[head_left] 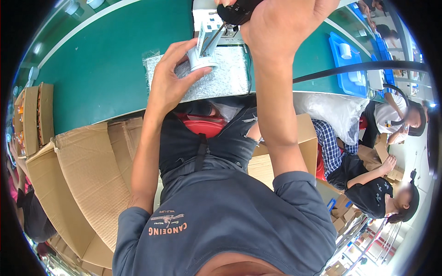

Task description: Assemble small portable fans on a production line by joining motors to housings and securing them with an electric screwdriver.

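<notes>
I am seeing the left hand [171, 77] holding its thumb and fingers partly curled around one pale blue plastic housing [201, 61], which is sitting tilted just above the bubble wrap [233, 69]. The right hand [282, 28] is gripping one black screwdriver [237, 14]; most of its fingers are hiding from me, but they seem to be curling round the body. The thin shaft is running into the housing's open side, so I am judging this piece as under way: not yet freed from the tool, not set down. I cannot tell how many screws are in. Further out, I am counting one bubble-wrap sheet and one white fixture [234, 41] on the green worktop [115, 60], and one nearer blue tray [340, 66] carrying at least two white cylindrical parts [345, 50].
</notes>
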Motion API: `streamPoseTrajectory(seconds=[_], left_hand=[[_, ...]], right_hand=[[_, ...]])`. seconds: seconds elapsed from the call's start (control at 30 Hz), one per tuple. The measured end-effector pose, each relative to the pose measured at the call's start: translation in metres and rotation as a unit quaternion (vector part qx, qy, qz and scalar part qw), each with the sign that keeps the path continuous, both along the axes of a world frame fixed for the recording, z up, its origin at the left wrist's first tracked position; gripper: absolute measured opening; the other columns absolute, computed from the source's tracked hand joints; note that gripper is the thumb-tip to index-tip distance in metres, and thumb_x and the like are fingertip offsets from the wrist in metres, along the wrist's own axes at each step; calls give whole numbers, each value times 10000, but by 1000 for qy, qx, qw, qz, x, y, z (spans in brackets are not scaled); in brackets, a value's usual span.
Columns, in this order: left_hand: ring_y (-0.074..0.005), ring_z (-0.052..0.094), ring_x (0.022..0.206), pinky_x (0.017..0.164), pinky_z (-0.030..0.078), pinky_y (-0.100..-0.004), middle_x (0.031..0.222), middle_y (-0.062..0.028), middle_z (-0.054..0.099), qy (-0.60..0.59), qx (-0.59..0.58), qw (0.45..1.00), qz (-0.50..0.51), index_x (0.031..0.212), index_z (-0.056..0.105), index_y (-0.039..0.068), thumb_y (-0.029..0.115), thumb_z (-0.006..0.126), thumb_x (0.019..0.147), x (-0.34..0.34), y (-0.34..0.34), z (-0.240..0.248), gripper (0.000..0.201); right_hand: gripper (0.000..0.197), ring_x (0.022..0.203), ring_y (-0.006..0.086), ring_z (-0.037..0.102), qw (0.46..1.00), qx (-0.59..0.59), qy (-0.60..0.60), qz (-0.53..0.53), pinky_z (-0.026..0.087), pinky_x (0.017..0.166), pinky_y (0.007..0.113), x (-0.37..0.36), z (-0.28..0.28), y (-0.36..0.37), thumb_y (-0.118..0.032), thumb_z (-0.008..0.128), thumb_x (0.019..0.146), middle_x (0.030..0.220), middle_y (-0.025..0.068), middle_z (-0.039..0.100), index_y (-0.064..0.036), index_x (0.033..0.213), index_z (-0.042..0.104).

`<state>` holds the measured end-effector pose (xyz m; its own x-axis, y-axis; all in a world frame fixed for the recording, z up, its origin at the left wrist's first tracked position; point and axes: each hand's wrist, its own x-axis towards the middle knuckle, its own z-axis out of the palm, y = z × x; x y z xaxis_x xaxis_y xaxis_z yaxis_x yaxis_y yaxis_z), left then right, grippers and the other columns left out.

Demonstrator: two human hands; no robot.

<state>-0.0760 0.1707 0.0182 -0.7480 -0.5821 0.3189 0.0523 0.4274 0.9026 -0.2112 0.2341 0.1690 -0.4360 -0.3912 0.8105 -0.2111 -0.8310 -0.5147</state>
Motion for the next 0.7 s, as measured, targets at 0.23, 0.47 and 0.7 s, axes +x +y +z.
streamPoseTrajectory(seconds=[0.23, 0.47, 0.7], left_hand=[[-246, 642, 1164, 997, 521, -374, 1306, -125, 653, -4, -19, 1000, 3, 1367, 638, 8, 145, 870, 808, -1, -1, 2, 620], [-253, 648, 1149, 978, 527, -376, 1283, -124, 661, 3, -41, 999, 9, 1359, 645, 13, 139, 874, 799, -5, 1, -2, 618], [-252, 662, 1144, 981, 556, -375, 1282, -146, 630, 23, 22, 999, 25, 1364, 603, -12, 109, 860, 824, -8, 5, -4, 610]], right_hand=[[404, 469, 119, 537, 1000, -2, -17, 23, 415, 402, 227, 11, 3, -3, -232, 589, 1072, 729, 106, 607, 12, 1360, 444], [382, 488, 91, 542, 997, 13, -65, -31, 399, 382, 213, 17, 5, 2, -195, 601, 1060, 786, 81, 631, 13, 1350, 466], [333, 434, 99, 528, 1000, 6, 3, 7, 452, 361, 236, -34, 34, 18, -264, 550, 1085, 650, 38, 579, -19, 1304, 501]])
